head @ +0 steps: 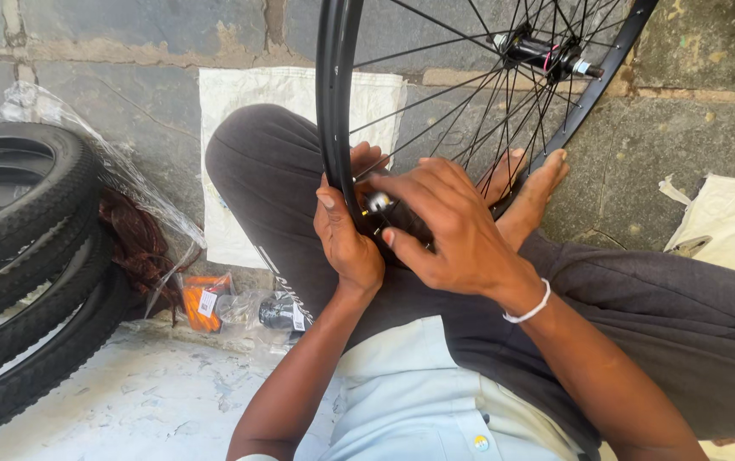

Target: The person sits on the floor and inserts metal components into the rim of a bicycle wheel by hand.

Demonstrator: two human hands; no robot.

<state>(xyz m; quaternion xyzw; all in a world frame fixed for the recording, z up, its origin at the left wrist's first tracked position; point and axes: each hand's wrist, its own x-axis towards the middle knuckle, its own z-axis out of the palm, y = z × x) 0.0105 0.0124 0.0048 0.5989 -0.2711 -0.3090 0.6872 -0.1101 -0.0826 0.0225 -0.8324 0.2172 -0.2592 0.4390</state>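
Your left hand [346,239] is wrapped around the black bicycle rim [333,102], with the thumb lying up along its outer side. Your right hand [449,226] is closed on a small silver piece [379,202] at the inner side of the rim, pinched between thumb and fingers (what it is exactly, I cannot tell). The wheel stands upright between your legs, its lower part hidden behind your hands and lap, and your bare foot [534,192] shows through the spokes [470,94]. The hub [547,55] is at the top right. At your left lie stacked knobby tyres [26,256], with small plastic bags of parts [239,307] just beside them. A white sack [239,128] lies under your knee.
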